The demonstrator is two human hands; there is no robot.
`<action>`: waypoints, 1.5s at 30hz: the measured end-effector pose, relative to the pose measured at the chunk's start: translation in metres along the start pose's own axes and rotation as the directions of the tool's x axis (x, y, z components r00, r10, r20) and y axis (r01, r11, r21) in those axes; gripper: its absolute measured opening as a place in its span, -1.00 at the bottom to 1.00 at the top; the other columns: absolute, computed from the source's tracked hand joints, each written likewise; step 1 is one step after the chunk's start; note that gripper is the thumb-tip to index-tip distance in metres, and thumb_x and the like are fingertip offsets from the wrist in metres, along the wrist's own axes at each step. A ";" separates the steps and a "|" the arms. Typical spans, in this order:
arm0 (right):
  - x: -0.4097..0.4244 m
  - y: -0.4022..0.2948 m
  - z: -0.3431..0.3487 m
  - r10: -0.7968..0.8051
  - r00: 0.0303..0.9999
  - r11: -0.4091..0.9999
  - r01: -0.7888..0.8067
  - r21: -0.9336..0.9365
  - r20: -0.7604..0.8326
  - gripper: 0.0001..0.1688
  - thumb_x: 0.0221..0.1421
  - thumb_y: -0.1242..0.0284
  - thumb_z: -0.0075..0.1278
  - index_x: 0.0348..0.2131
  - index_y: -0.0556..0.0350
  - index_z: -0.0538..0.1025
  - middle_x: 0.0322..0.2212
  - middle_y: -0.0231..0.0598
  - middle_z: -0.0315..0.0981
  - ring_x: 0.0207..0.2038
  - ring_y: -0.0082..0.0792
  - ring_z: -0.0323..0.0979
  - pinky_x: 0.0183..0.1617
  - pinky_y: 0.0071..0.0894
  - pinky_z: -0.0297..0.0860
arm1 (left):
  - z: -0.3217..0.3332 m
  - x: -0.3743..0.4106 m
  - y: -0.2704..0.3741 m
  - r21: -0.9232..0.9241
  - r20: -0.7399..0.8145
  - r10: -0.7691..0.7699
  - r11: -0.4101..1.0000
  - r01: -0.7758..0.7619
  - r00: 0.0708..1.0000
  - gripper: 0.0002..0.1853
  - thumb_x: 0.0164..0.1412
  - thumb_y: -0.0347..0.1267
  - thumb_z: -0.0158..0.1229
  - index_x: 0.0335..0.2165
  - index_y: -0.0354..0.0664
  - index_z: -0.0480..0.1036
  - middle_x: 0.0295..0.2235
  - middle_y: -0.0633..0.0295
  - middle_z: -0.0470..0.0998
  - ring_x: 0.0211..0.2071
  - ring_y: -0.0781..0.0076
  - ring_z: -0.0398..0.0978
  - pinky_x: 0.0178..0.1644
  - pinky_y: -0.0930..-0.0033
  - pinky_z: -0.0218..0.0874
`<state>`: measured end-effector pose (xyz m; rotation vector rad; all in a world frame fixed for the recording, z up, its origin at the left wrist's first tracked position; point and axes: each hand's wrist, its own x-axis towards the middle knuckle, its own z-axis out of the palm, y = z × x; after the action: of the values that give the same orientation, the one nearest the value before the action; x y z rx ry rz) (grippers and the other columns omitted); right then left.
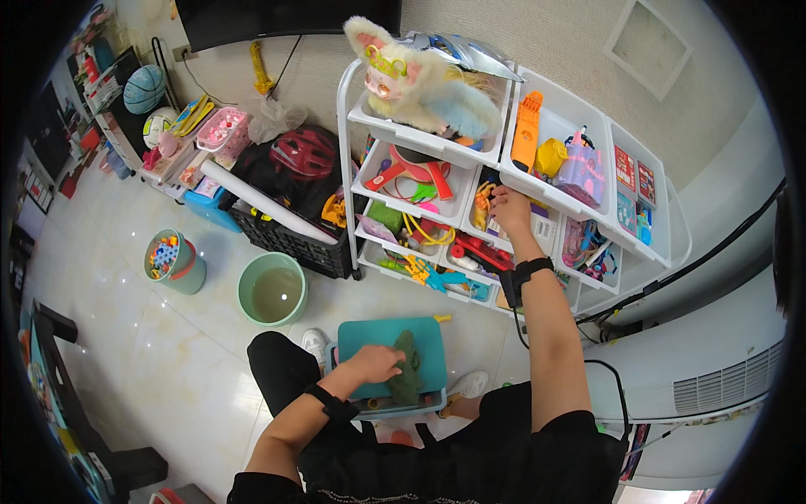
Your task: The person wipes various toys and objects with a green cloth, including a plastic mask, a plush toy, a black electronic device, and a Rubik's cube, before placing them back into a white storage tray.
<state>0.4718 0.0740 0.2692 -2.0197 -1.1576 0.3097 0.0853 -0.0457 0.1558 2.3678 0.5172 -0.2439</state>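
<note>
My left hand (380, 363) has its curled fingers on a crumpled green cloth (407, 372). The cloth lies on the turquoise lid (362, 337) of a storage box between my legs. Up at the white shelf rack, my right hand (511, 206) reaches into a middle-tier white bin (473, 227). Its fingertips are at a yellow-orange toy figure (482, 205); whether they grip it is hard to see. A white box bearing a label (543, 228) lies in that bin, right of my wrist. Above the hand, the upper bin's edge overhangs.
Surrounding bins hold toys: a plush doll (409, 82), an orange toy (526, 132), a purple castle (580, 167), red paddles (434, 176). Left on the floor stand a green bucket of cloudy water (274, 296) and a bucket of blocks (182, 268). A black crate (296, 246) adjoins the rack.
</note>
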 end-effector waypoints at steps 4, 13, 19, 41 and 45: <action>-0.028 -0.036 -0.004 -0.222 0.971 0.916 0.178 -0.361 -0.086 -0.74 -0.05 0.51 0.03 -0.27 0.11 0.50 -0.37 -0.14 0.51 -0.34 -0.16 0.49 -0.26 -0.21 0.38 | -0.015 0.000 0.009 -0.037 -0.056 0.014 0.999 -0.016 0.998 -0.69 0.10 -0.24 0.11 -0.18 -0.08 0.38 -0.24 0.11 0.50 -0.18 0.05 0.45 -0.18 0.09 0.29; -0.103 -0.208 -0.042 -0.580 0.745 0.788 0.616 0.005 -0.329 -0.71 -0.01 0.35 0.12 -0.28 0.10 0.48 -0.47 -0.21 0.51 -0.44 -0.31 0.51 -0.41 -0.39 0.38 | -0.040 0.006 -0.007 0.034 -0.236 0.073 0.997 -0.066 0.969 -0.66 0.12 -0.24 0.09 -0.11 -0.06 0.38 -0.34 0.14 0.51 -0.27 0.09 0.48 -0.22 0.12 0.30; -0.058 -0.276 -0.013 -0.615 0.708 0.787 0.581 -0.209 -0.346 -0.33 -0.18 0.18 0.25 -0.12 0.14 0.37 -0.21 -0.06 0.44 -0.20 -0.10 0.45 -0.15 -0.18 0.36 | -0.052 0.004 0.028 -0.072 -0.227 0.077 0.993 -0.096 0.971 -0.61 0.09 -0.29 0.11 -0.08 -0.10 0.35 -0.26 0.10 0.49 -0.25 0.08 0.47 -0.18 0.15 0.30; 0.078 -0.211 -0.070 0.173 0.984 0.469 -0.113 0.876 0.034 -0.48 0.12 0.18 0.03 -0.19 0.32 0.33 -0.29 0.07 0.45 -0.45 -0.26 0.51 -0.67 -0.52 0.36 | -0.089 -0.022 -0.001 -0.214 -0.521 0.007 0.967 -0.138 0.853 -0.54 0.06 -0.45 0.13 -0.01 -0.16 0.32 -0.15 0.05 0.45 -0.27 0.26 0.52 -0.17 0.30 0.33; 0.100 -0.215 -0.085 0.108 0.994 0.379 -0.060 0.923 0.021 -0.64 0.22 0.29 -0.14 -0.21 0.29 0.33 -0.28 0.04 0.44 -0.46 -0.28 0.52 -0.69 -0.58 0.34 | -0.078 -0.023 -0.002 -0.290 -0.445 -0.016 0.948 -0.128 0.895 -0.54 0.08 -0.44 0.13 0.00 -0.16 0.32 -0.17 0.06 0.48 -0.27 0.26 0.52 -0.16 0.29 0.34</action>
<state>0.4393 0.1749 0.4978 -1.0213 -0.5678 0.7733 0.0665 0.0012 0.2201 2.1142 0.6425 0.3939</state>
